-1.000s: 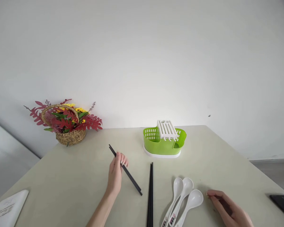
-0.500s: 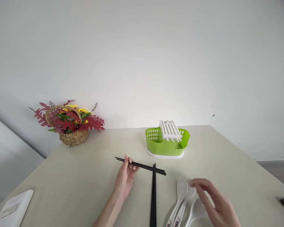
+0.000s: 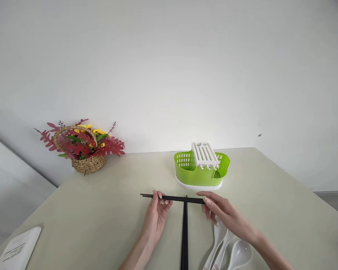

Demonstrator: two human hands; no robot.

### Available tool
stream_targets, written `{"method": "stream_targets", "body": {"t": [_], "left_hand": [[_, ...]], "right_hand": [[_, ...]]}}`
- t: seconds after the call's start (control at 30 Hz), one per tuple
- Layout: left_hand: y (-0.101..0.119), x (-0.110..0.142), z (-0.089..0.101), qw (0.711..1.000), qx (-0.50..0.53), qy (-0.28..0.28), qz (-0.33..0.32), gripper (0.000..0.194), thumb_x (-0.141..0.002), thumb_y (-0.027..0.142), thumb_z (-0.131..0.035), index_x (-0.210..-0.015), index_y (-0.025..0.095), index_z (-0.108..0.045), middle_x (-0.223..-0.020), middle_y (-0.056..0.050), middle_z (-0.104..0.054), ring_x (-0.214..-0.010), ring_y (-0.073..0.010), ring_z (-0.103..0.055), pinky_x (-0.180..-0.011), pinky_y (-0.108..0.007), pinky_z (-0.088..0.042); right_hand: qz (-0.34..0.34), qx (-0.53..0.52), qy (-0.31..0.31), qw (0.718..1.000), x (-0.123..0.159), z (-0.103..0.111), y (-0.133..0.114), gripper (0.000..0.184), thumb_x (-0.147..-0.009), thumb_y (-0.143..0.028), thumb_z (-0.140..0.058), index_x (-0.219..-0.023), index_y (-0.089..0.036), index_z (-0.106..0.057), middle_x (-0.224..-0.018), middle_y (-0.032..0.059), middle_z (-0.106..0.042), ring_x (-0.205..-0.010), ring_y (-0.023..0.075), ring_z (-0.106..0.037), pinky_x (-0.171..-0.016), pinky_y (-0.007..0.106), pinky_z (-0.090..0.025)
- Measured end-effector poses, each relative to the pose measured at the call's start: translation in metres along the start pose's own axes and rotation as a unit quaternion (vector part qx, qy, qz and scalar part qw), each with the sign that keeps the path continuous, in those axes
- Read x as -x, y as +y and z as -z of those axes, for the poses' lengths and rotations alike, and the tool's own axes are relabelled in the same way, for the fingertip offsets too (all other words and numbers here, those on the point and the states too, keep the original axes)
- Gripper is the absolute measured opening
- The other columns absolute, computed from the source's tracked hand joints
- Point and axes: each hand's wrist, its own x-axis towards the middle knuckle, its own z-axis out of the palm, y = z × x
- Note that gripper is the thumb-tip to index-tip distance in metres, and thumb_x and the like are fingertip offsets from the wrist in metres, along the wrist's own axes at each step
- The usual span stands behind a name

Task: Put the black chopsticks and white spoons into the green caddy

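A pair of black chopsticks [image 3: 176, 198] lies almost level across my view, thin tips to the left. My left hand [image 3: 157, 214] pinches it nearer the thin end. At the thick end, the thumb and fingers of my right hand [image 3: 221, 210] close on the chopsticks, with the index finger stretched out above. Below them, more black chopsticks [image 3: 184, 236] rest on the table, pointing away from me. Several white spoons [image 3: 241, 253] lie under and in front of my right wrist, partly covered by it.
A green basket [image 3: 198, 178] with a white slotted top [image 3: 205, 154] stands behind my hands on the table [image 3: 101, 217]. At the back left is a wicker basket [image 3: 89, 165] of artificial flowers. A white box-like object [image 3: 19, 247] lies at the front left, and a wall [image 3: 169, 75] rises behind.
My right hand has moved left and away from me, from over the spoons to the thick end of the chopsticks. My left hand has shifted slightly right, and the chopsticks are more level.
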Motion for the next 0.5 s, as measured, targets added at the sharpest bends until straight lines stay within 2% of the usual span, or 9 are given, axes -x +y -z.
{"method": "stream_targets", "body": {"t": [0.1, 0.27, 0.37, 0.5], "left_hand": [[-0.002, 0.002, 0.001, 0.999, -0.045, -0.003, -0.011, 0.040, -0.070, 0.049, -0.090, -0.081, 0.016, -0.068, -0.071, 0.004, -0.058, -0.068, -0.0094, -0.058, -0.079, -0.028, -0.061], [-0.006, 0.007, 0.002, 0.980, -0.194, -0.044, -0.018, 0.046, -0.086, 0.059, -0.073, -0.097, 0.015, -0.074, -0.074, 0.001, -0.057, -0.074, -0.0130, -0.062, -0.084, -0.031, -0.059], [-0.008, 0.009, 0.000, 0.968, -0.243, -0.065, -0.009, 0.051, -0.087, 0.062, -0.070, -0.103, 0.014, -0.076, -0.073, 0.000, -0.058, -0.071, -0.0144, -0.062, -0.081, -0.034, -0.059], [-0.007, 0.011, -0.005, 0.960, -0.273, -0.060, -0.004, 0.053, -0.081, 0.063, -0.075, -0.102, 0.014, -0.078, -0.073, -0.001, -0.061, -0.070, -0.0157, -0.063, -0.078, -0.033, -0.058]], "right_hand": [[0.003, -0.011, -0.003, 1.000, -0.009, 0.002, 0.005, 0.052, -0.100, -0.061, -0.051, -0.127, -0.019, -0.065, -0.084, 0.0037, -0.067, -0.071, 0.0170, -0.060, -0.067, 0.030, -0.052], [0.006, -0.006, 0.070, 0.998, -0.010, 0.010, 0.021, 0.047, -0.095, -0.062, -0.061, -0.107, -0.018, -0.073, -0.081, 0.0045, -0.068, -0.072, 0.0180, -0.061, -0.070, 0.031, -0.053], [-0.005, 0.007, 0.094, 0.996, -0.005, 0.019, 0.025, 0.047, -0.092, -0.063, -0.064, -0.098, -0.018, -0.074, -0.078, 0.0046, -0.068, -0.073, 0.0188, -0.062, -0.072, 0.032, -0.053], [-0.011, 0.015, 0.114, 0.993, -0.002, 0.027, 0.025, 0.047, -0.090, -0.064, -0.067, -0.096, -0.018, -0.075, -0.076, 0.0049, -0.069, -0.073, 0.0191, -0.062, -0.073, 0.032, -0.053]]}}
